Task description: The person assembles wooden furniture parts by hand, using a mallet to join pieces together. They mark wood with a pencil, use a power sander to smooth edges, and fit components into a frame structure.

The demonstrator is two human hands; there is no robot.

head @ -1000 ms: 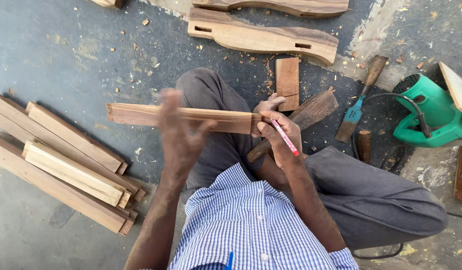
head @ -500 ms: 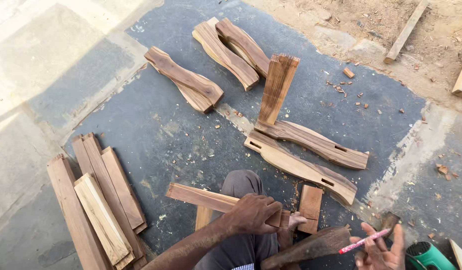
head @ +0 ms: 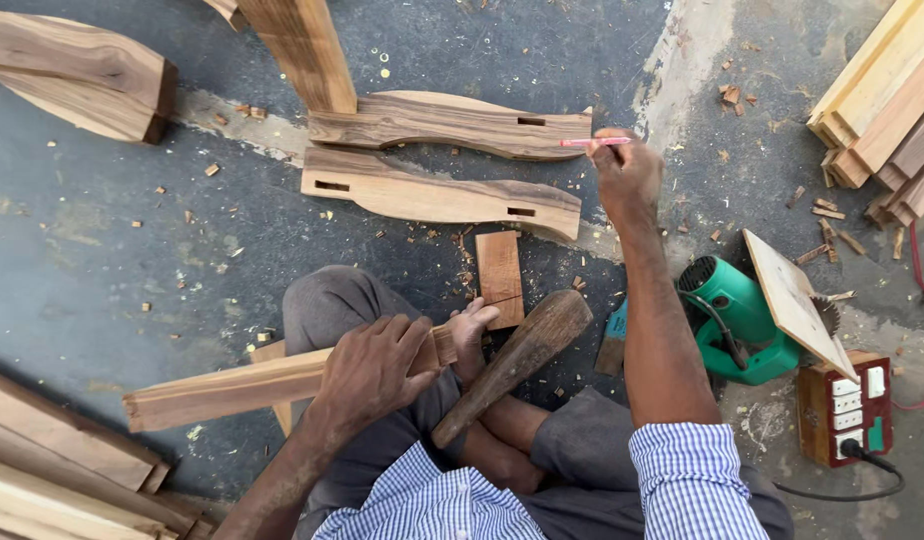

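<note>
The left hand (head: pixel 377 365) grips a wooden slat (head: pixel 242 388) under its fingers. The right hand (head: pixel 627 175) holds a pink pencil (head: pixel 594 142), fingertips just beside a curved leg (head: pixel 447 122).

A green power saw (head: pixel 747 318) sits beside a switch box (head: pixel 848 408) (red-cased).

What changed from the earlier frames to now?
The right hand, holding the pink pencil, moved from the wooden slat on the lap out to the curved wooden pieces on the floor. The left hand came down onto the slat and keeps gripping it. Wooden mallet and green power tool stayed put.
</note>
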